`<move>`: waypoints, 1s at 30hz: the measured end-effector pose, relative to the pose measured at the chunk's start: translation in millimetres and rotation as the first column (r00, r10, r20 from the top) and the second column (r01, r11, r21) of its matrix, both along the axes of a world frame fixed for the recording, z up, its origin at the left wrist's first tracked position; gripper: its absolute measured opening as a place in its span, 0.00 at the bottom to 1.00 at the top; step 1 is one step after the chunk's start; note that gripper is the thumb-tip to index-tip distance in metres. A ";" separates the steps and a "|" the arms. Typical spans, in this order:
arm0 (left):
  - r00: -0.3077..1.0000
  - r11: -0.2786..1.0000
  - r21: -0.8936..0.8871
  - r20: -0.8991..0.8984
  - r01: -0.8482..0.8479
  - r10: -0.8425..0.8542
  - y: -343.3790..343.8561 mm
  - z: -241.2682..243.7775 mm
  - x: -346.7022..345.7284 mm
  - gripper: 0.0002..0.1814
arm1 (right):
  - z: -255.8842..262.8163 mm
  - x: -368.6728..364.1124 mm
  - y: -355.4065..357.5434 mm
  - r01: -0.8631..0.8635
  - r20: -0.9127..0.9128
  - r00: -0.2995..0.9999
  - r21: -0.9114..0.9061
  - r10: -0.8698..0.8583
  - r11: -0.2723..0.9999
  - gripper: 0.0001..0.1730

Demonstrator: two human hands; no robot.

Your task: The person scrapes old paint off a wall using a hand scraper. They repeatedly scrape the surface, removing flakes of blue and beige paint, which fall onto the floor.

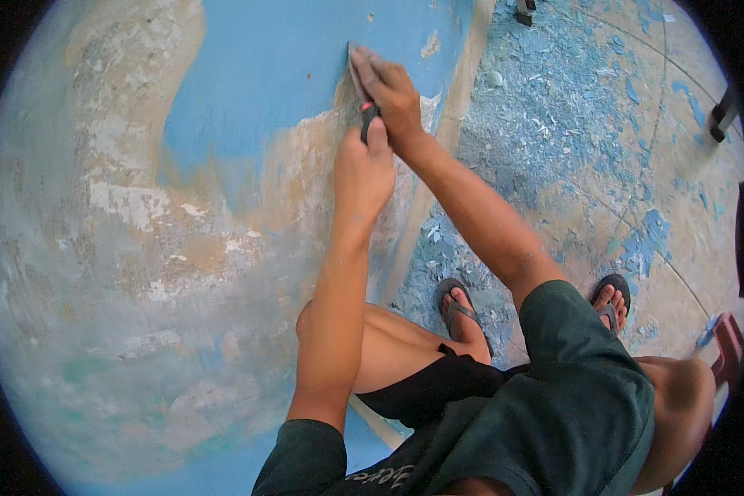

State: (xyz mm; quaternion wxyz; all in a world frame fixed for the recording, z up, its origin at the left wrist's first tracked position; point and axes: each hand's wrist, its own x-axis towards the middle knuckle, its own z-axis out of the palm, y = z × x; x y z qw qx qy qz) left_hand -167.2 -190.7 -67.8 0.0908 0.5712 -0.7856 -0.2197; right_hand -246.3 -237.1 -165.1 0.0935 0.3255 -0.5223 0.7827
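Note:
My left hand (pixel 366 167) is closed round the black handle, with a red band, of a scraper (pixel 356 77). Its narrow metal blade lies against the wall, at the border between blue paint (pixel 254 68) and a bare, patchy stretch of plaster (pixel 304 155). Further up the tool, my right hand (pixel 394 93) presses its fingers along the blade, close to the tip. The two hands are almost touching. Dust whitens the right fingertips. The edge of the blade is partly hidden by the fingers.
Blue paint flakes (pixel 533 118) litter the concrete floor (pixel 676 304) beside the wall's base ledge (pixel 465 74). Dark furniture legs (pixel 723 115) stand at the upper right, and a reddish plastic object (pixel 727 350) at the lower right. My sandalled feet (pixel 465 313) are among the flakes.

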 end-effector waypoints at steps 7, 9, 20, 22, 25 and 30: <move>0.992 0.987 0.125 -0.062 -0.101 0.109 46.9 15.3 46.2 0.24 | -1.4 50.6 40.2 -0.112 -0.051 0.992 0.057 0.114 0.992 0.30; 0.977 0.969 0.146 -0.045 -0.198 0.206 65.1 20.0 66.9 0.27 | 4.0 76.0 45.8 -0.104 -0.051 0.993 0.024 0.105 0.994 0.29; 0.994 0.987 -0.124 0.053 0.104 -0.099 -17.4 -2.6 -18.1 0.26 | -8.5 -14.9 -10.8 -0.046 -0.006 0.999 0.095 0.047 0.994 0.35; 0.998 0.998 -0.034 0.028 0.058 -0.057 -11.5 -0.8 -11.7 0.25 | -3.4 -12.5 -3.2 -0.064 0.055 0.997 0.132 0.057 0.989 0.30; 0.998 1.000 0.005 -0.057 0.022 -0.022 17.2 0.4 21.1 0.24 | -0.8 15.6 20.2 -0.056 -0.057 0.997 0.030 0.058 0.998 0.29; 0.981 0.981 0.096 -0.085 -0.167 0.176 73.4 21.3 66.1 0.22 | 15.9 70.8 57.0 -0.147 -0.061 0.987 0.030 0.148 0.989 0.30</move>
